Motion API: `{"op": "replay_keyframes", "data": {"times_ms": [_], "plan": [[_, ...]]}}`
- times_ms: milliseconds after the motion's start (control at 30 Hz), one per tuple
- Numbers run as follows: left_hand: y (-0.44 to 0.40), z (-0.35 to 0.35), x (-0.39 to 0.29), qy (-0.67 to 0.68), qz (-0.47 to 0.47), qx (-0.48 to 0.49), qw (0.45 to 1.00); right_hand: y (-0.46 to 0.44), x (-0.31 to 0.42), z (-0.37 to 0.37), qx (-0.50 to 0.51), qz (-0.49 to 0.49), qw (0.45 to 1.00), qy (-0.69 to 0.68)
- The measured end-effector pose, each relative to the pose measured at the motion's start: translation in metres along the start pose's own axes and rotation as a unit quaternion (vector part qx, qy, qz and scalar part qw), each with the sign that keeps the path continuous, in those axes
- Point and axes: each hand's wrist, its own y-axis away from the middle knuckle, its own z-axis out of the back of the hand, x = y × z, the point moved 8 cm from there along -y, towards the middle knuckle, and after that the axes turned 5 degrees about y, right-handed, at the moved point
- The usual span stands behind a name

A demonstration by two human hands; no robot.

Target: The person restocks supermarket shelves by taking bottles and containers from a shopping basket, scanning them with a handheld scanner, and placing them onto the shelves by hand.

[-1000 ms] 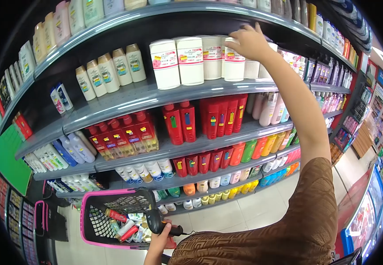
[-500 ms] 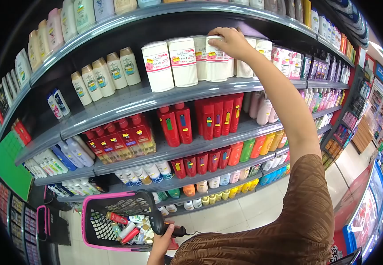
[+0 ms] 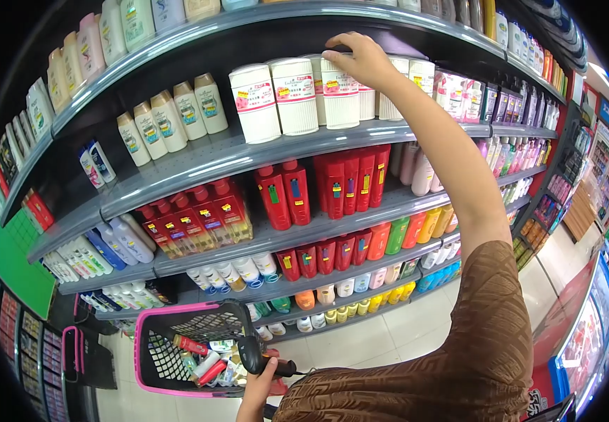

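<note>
My right hand [image 3: 362,58] reaches up to the middle shelf, at the top edge of a white ribbed bottle [image 3: 339,98] with a pink label. Its fingers are apart and stretched leftward over the top; whether a fingertip touches the bottle is unclear. Similar white bottles [image 3: 294,102] stand upright on either side and behind. Low down, my left hand [image 3: 263,380] is closed round the black handle [image 3: 251,355] of a shopping basket with a pink rim [image 3: 178,390]. Inside the basket lie several small bottles and tubes, among them a red tube [image 3: 190,344].
White bottles with beige caps [image 3: 167,123] stand left on the same shelf. Red bottles [image 3: 296,193] and boxed red-capped bottles [image 3: 199,218] fill the shelf below. The shelf edge [image 3: 304,141] curves across. Another basket with a pink handle [image 3: 71,352] stands at lower left. A freezer [image 3: 585,337] stands right.
My right hand has loosened from the top of the white bottle and its fingers have spread. The bottle stands slightly further left beside its neighbour. My left hand keeps its grip.
</note>
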Motion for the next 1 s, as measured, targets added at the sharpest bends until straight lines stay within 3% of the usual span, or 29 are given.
{"op": "replay_keyframes", "data": {"times_ms": [167,400,1000], "plan": [[-0.006,0.005,0.007,-0.007,0.004,-0.012,1.000,-0.005,0.037,-0.020,0.041,0.090,0.992,0.078],[-0.003,-0.004,0.003,-0.001,0.003,-0.003,1.000,-0.015,0.056,-0.042,0.128,0.102,0.978,0.133],[-0.005,0.008,0.005,-0.002,0.000,-0.031,1.000,-0.032,0.038,-0.038,0.157,0.110,0.980,0.047]]}}
